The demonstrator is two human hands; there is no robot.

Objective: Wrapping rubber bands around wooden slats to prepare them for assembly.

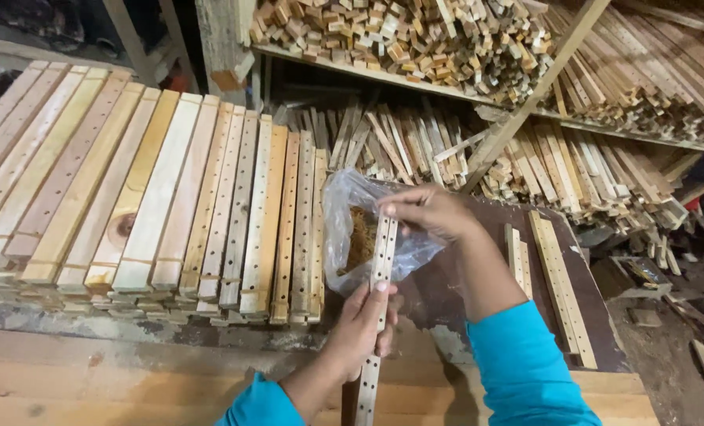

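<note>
My left hand (pixel 361 323) grips a narrow wooden slat with a row of small holes (pixel 383 251), held upright and running down past the bottom edge. My right hand (pixel 429 210) pinches the slat's top end, right in front of a clear plastic bag (pixel 342 211) holding brownish small pieces. The bag rests against the stacked slats. Both sleeves are turquoise.
A wide stack of long drilled wooden slats (pixel 147 197) lies to the left. Shelves at the back (pixel 415 79) hold several bundles of thin wood strips. A dark board (pixel 486 276) with a few loose slats (pixel 557 284) lies at right, a plank bench (pixel 131 386) in front.
</note>
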